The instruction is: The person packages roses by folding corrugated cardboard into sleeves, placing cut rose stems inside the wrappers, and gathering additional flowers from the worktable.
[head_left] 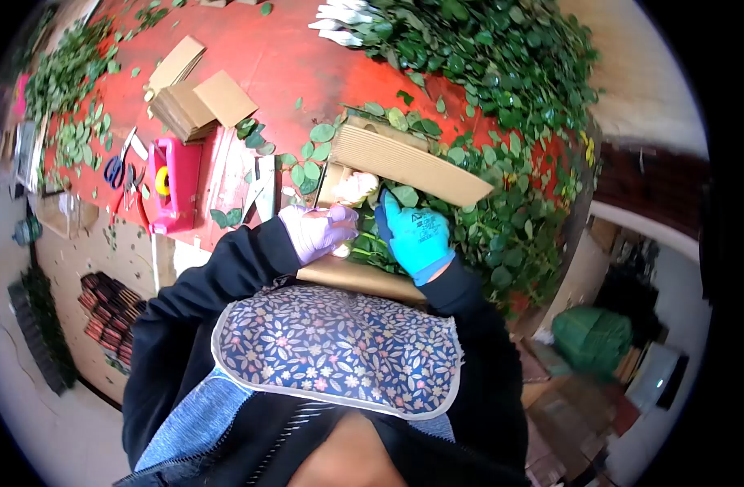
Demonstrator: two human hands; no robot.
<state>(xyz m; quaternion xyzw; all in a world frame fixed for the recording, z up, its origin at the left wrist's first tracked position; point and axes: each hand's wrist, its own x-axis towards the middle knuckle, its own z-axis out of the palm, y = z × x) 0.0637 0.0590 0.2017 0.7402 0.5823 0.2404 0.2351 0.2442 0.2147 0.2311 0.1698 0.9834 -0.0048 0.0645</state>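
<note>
My left hand, in a lavender glove, has its fingers bent together over rose heads at the open end of a cardboard wrap. One pale pink rose shows just beyond its fingertips; a bit of another shows below the palm. My right hand, in a blue glove, is closed over the leafy rose stems to the right of the heads. Its fingertips are partly hidden among the leaves. A corrugated cardboard flap stands up behind both hands, and its brown near edge lies against my apron.
Left of my hands are scissors, a pink tape dispenser, red-handled pliers and stacked cardboard pieces. A large heap of leafy stems covers the red table's far right. Loose leaves lie at the left.
</note>
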